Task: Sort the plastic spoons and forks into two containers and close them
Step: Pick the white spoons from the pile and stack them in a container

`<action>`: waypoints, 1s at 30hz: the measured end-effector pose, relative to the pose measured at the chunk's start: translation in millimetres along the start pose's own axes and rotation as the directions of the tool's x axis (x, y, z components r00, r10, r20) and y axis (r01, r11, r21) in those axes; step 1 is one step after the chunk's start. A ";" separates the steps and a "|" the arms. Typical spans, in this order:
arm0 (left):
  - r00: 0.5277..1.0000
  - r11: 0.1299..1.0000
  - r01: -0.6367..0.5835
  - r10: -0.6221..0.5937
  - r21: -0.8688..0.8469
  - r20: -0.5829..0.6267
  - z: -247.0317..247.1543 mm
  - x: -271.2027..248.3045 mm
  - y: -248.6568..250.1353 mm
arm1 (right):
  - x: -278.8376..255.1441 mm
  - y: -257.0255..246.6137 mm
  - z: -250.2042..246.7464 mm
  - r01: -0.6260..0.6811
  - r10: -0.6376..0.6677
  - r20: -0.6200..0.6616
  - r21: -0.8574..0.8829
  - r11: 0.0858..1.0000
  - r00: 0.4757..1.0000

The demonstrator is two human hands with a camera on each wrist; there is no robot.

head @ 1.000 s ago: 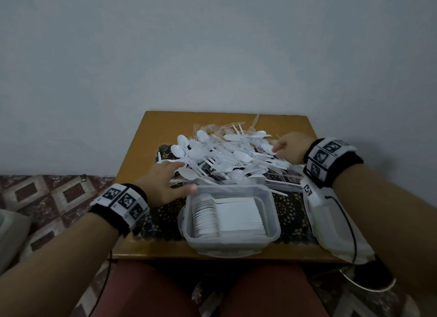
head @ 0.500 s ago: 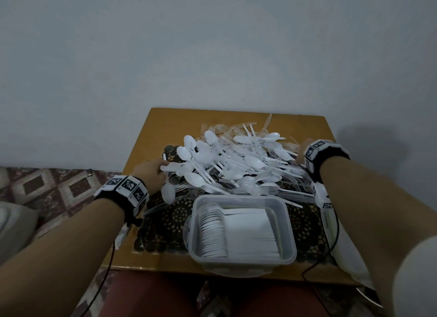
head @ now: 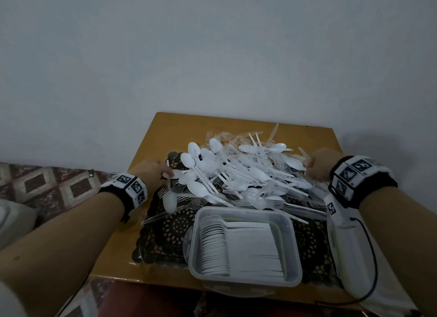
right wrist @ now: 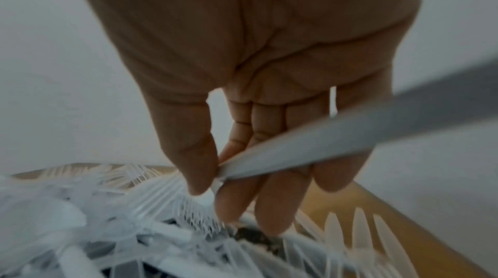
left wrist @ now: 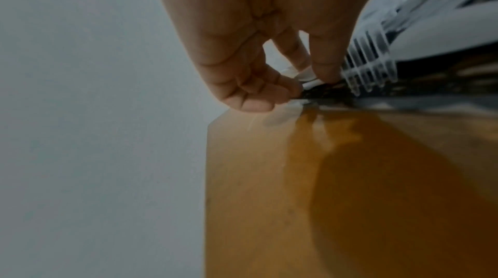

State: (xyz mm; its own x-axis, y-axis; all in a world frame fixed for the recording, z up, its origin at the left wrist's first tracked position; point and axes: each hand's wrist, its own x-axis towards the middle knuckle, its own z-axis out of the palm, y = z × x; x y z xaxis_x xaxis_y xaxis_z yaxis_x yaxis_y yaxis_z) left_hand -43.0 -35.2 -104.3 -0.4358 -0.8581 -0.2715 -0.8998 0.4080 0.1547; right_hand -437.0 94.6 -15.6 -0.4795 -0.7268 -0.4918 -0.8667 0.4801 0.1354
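Note:
A heap of white spoons and clear forks lies on a black lace mat in the middle of the table. In front of it stands an open clear container with white spoons stacked in a row. My left hand is at the heap's left edge; thumb and forefinger pinch a white spoon beside a clear fork. At the heap's right edge, my right hand pinches the handle of a white spoon between thumb and fingers.
The small wooden table stands against a pale wall. A pale container-like shape with a black cable lies under my right forearm at the table's right edge. Patterned floor shows to the left.
My left hand has left the near container's corner and gone to the heap's left edge, where it now pinches a spoon. The right hand stays at the heap's right side.

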 end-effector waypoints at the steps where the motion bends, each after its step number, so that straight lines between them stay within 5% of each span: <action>1: 0.999 1.000 -0.023 0.023 0.010 -0.022 -1.8 1.2 -0.4 | -3.2 4.2 -2.9 0.001 0.000 -0.024 0.015 1.000 1.000; 8: 0.987 0.996 -0.086 0.080 -0.034 -0.140 -22.3 -6.7 4.2 | 5.9 14.4 -29.7 0.023 0.004 -0.223 0.119 0.993 0.975; 12: 0.995 0.979 -0.068 0.053 -0.190 -0.080 -44.7 -21.9 7.7 | 39.5 4.5 -32.8 0.040 0.008 -0.230 0.206 0.978 0.973; 19: 0.952 0.880 -0.185 0.051 -0.438 -0.301 -74.6 -35.4 14.2 | 80.8 -19.5 -31.3 -0.015 0.013 -0.128 -0.012 1.000 0.992; 25: 0.912 0.703 -0.274 -0.025 -0.656 -0.408 -90.5 -5.9 37.4 | 94.3 -32.3 -26.0 -0.051 0.029 -0.110 -0.204 0.978 0.993; 30: 0.819 0.689 -0.363 -0.085 -0.627 -0.568 -84.5 29.3 59.0 | 123.5 -32.0 -10.3 0.036 -0.015 -0.139 0.155 0.987 0.990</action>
State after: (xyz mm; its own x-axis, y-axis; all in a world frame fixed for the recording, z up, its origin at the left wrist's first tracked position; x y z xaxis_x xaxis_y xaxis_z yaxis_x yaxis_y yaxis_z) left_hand -106.9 -62.6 -22.8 -0.2678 -0.9142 0.3041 -0.4478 0.3975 0.8009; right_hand -469.9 -15.5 -71.8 -0.4811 -0.7949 -0.3698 -0.8518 0.5235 -0.0171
